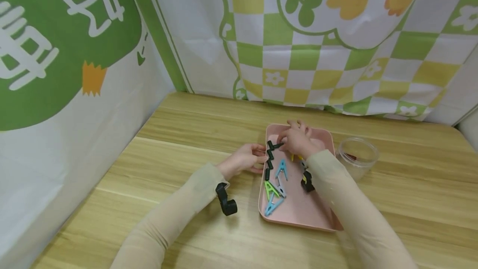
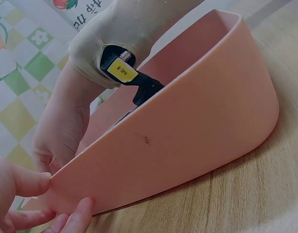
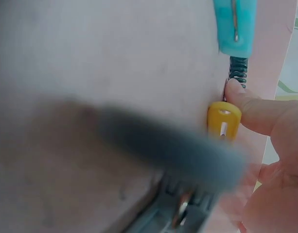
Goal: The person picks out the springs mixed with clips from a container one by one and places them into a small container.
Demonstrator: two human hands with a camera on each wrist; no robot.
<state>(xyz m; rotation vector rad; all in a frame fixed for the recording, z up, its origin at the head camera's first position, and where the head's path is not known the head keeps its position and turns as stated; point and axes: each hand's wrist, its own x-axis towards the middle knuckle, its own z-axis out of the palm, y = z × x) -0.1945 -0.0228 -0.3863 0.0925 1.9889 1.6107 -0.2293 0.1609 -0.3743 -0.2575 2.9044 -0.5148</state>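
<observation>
My left hand is at the left side of a pink tray. Its thumb crosses the rim to the inside and its fingers lie against the outer wall. Inside the tray's far end, my right hand pinches a small dark rod-like piece, blurred in the right wrist view. Along the left wall runs a zigzag of dark pieces, with a dark spring at its near end. Blue clothespins, a lime-green clothespin and a grey one lie closer to me.
Right of the tray stands a clear round tub with a dark red piece inside. A yellow clothespin and a grey clip show in the right wrist view. Printed cloth hangs behind the wooden table.
</observation>
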